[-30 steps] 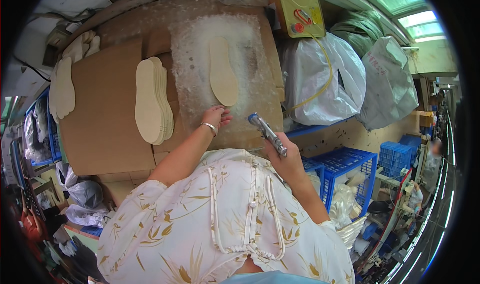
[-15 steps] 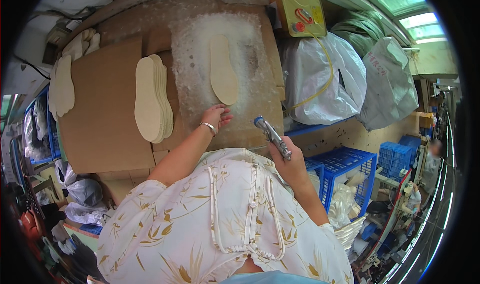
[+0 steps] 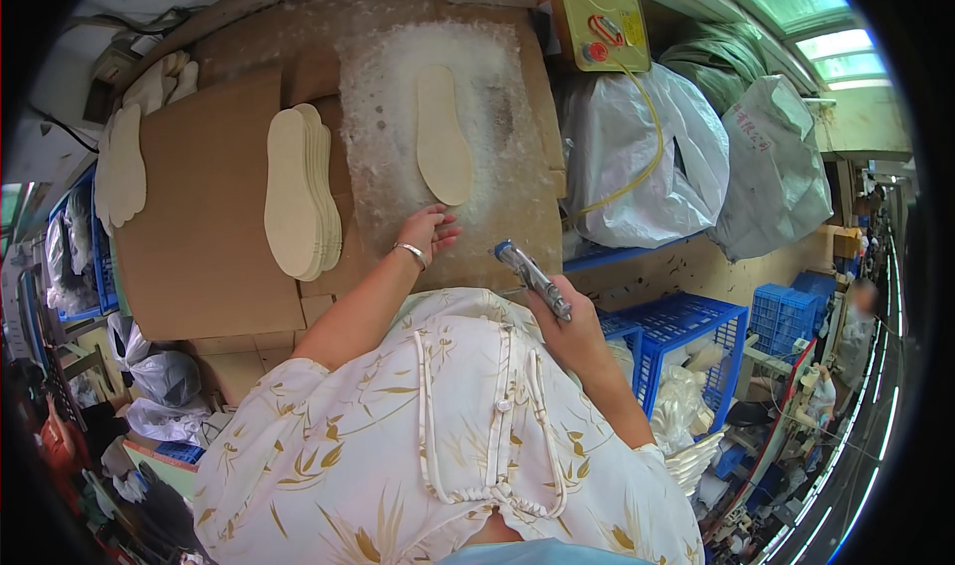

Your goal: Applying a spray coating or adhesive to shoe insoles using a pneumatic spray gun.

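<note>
Head view: holding spray gun (image 3: 535, 282) in right grip (image 3: 572, 326), likely angled for aim. With left grip (image 3: 428, 232) empty, fingers loose, near lone insole (image 3: 443, 135).

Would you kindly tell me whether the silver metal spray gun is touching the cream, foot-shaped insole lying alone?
Apart: the head view shows white-coated sheet between the silver metal spray gun and the cream insole.
</note>
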Action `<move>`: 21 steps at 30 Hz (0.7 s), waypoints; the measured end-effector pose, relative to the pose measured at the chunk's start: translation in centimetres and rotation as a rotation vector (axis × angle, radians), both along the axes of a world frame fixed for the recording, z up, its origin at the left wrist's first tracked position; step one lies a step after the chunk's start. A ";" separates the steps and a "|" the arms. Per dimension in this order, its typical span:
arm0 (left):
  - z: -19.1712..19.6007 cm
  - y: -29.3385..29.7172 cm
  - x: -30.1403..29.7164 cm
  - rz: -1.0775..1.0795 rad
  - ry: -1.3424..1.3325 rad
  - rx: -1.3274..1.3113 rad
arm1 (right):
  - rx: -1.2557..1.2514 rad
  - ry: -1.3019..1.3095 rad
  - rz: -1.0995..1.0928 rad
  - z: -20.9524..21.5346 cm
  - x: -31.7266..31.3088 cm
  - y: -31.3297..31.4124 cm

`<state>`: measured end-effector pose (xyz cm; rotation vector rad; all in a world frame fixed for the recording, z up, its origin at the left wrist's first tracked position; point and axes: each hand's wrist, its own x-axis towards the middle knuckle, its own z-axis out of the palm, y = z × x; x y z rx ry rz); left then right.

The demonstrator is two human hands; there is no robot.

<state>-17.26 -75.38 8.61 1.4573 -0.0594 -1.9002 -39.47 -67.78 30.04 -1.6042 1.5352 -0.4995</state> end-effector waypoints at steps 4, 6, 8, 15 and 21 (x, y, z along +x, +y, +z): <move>-0.2 0.0 0.1 0.001 0.008 0.012 | -0.007 0.092 -0.052 -0.5 -0.4 -1.1; -0.3 0.0 0.0 0.011 0.015 -0.001 | -0.044 0.053 -0.037 -0.7 -0.4 -1.8; -0.3 0.1 0.0 0.011 0.011 0.009 | -0.071 0.024 -0.039 -0.8 -0.2 -2.6; -0.3 0.0 -0.3 0.075 -0.001 -0.012 | -0.054 0.005 -0.033 0.2 0.0 -3.2; -1.0 -0.1 -0.9 0.129 0.010 -0.016 | -0.018 -0.082 0.025 -0.3 -0.2 -2.8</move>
